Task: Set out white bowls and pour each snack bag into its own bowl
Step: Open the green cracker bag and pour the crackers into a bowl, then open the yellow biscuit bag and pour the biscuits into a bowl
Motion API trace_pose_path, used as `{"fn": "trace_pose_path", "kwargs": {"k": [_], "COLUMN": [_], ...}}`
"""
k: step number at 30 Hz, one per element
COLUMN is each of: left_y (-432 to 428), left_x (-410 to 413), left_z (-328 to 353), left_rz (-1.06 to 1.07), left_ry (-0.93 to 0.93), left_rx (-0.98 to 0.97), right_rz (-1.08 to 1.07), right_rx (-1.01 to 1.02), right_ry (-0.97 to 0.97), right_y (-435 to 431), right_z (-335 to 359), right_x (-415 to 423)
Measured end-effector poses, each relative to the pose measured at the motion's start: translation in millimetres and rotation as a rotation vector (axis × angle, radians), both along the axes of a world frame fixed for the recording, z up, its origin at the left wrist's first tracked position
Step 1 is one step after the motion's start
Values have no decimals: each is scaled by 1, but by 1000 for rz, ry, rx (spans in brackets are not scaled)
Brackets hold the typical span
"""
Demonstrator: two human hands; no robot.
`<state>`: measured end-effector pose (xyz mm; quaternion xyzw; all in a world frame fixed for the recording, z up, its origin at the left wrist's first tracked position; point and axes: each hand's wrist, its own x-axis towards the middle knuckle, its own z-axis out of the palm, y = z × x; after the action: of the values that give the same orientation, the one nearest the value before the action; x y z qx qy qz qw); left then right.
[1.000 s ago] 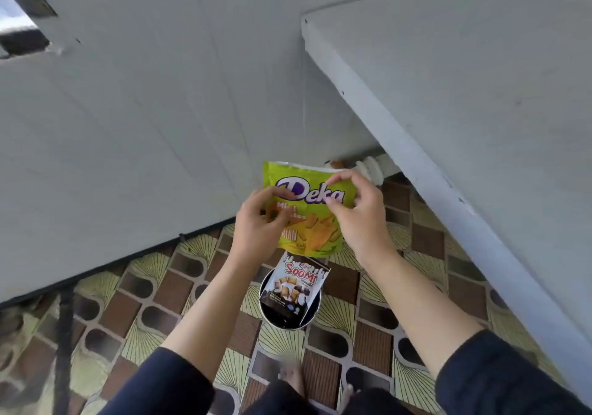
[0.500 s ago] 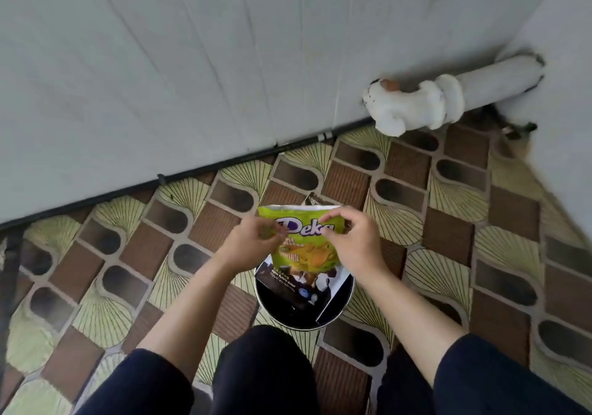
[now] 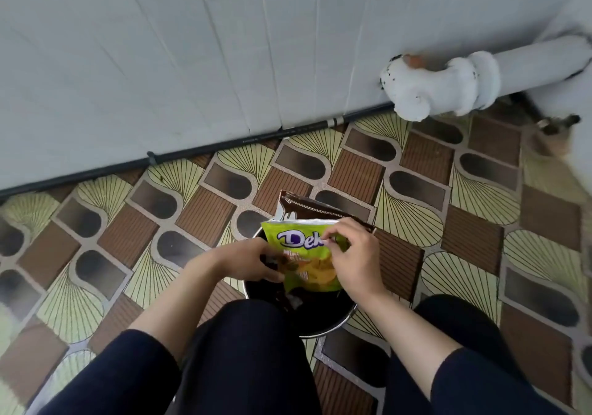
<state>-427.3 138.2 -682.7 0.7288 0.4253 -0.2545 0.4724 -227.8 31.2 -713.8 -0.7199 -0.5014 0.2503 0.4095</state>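
Observation:
A green Deka snack bag [image 3: 307,267] is held low over a round dark bin [image 3: 323,321] on the patterned floor. My right hand [image 3: 352,261] pinches the bag's upper right side. My left hand [image 3: 253,261] holds its lower left edge, fingers partly hidden behind the bag. A dark brown snack bag [image 3: 317,211] stands in the bin behind the green one, its top sticking up past the rim. No white bowl is in view.
A grey-white wall [image 3: 224,46] runs along the back, with a black pipe [image 3: 192,152] at its foot. A white pipe elbow [image 3: 445,85] juts out at the upper right. My dark-trousered knees [image 3: 243,360] flank the bin.
The view has dropped from the wall and ledge to the floor. Both hands lowered the green bag toward the bin, and the bin is closer.

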Motion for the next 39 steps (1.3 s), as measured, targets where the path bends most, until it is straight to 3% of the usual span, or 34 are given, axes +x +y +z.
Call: {"fn": "trace_pose_path", "kwargs": {"k": [4,8,14,20,28,33,39], "left_y": [-7,0,7,6,-26,-62,-131], "left_x": [-2,1,22,48,119,203,322], "left_z": [3,39,175,378,640,710,732], "left_rz": [170,147,238,277,349,213,-2], "left_ry": [-95,-104,-262,-449,-867,-1065,-1113], "left_rx": [69,143,219,303,259,133,5], "right_rz": [73,126,30,-46,-175,-407,-728], "right_rx": [-93,-265,-291,-94,188,372,551], "right_ry": [-18,26,315,467,469,429,291], "right_y": [-2,-1,10,11,-35,-95,-193], "right_z": [10,42,185,385,660,741,771], "right_x": [8,12,16,22,69,132,205]}}
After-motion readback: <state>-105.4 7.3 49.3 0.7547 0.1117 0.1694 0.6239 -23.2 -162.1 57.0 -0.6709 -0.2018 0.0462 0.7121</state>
